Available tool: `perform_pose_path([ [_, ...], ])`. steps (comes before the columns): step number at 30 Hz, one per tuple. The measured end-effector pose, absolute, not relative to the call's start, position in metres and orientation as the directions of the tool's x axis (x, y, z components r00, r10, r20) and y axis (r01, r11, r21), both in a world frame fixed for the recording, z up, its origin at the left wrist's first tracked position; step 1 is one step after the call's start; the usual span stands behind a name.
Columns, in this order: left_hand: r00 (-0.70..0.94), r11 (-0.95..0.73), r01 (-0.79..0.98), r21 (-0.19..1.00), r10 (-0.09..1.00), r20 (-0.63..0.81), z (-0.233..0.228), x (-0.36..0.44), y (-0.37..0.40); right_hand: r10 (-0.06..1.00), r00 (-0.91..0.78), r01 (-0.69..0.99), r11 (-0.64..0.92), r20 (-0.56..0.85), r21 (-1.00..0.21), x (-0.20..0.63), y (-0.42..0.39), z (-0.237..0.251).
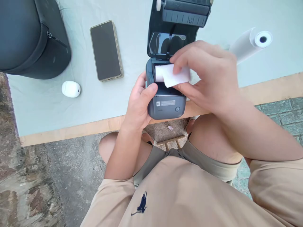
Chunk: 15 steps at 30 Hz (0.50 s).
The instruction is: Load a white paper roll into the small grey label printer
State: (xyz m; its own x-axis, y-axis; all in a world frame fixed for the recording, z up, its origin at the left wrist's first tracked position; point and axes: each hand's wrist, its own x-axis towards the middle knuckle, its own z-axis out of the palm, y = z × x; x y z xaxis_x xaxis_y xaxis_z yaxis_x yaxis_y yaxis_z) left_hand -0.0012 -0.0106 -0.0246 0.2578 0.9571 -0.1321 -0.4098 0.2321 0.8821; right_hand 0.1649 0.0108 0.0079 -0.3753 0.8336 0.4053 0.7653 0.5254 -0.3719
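Observation:
A small dark grey thermal printer point(167, 105) sits at the table's near edge with its lid point(163, 44) flipped open. My left hand point(139, 102) grips the printer's left side, thumb on its top edge. My right hand point(208, 74) pinches a white paper roll point(171, 75) and holds it in the open paper bay, with the loose paper end hanging over the front.
A phone point(105, 50) lies face up on the light cloth point(47, 107). A small white oval object point(71, 89) lies left of it and a dark zipped bag point(30, 34) behind. A second paper roll point(253, 42) lies at right. A larger dark device point(187, 12) stands behind the printer.

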Motion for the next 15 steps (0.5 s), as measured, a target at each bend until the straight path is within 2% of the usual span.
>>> perform_pose_path([
  [3, 0.280, 0.231, -0.479, 0.847, 0.954, -0.102, -0.026, -0.002, -0.011, 0.779, -0.384, 0.749, 0.577, 0.495, -0.326, 0.166, 0.009, 0.007],
  [6, 0.289, 0.231, -0.500, 0.835, 0.953, -0.091, -0.029, -0.002, -0.010, 0.641, -0.412, 0.666, 0.697, 0.647, -0.266, 0.166, 0.002, 0.005],
  [9, 0.290, 0.238, -0.460, 0.855, 0.951, -0.108, -0.030, -0.003, -0.010, 0.524, -0.535, 0.534, 0.818, 0.662, -0.215, 0.164, -0.004, 0.001],
  [12, 0.314, 0.230, -0.383, 0.895, 0.943, -0.109, -0.029, -0.005, -0.012, 0.508, -0.581, 0.468, 0.847, 0.636, -0.250, 0.166, -0.003, -0.003],
  [15, 0.305, 0.197, -0.310, 0.930, 0.947, -0.099, -0.028, -0.006, -0.013, 0.532, -0.465, 0.436, 0.833, 0.708, -0.340, 0.173, 0.001, -0.001],
])
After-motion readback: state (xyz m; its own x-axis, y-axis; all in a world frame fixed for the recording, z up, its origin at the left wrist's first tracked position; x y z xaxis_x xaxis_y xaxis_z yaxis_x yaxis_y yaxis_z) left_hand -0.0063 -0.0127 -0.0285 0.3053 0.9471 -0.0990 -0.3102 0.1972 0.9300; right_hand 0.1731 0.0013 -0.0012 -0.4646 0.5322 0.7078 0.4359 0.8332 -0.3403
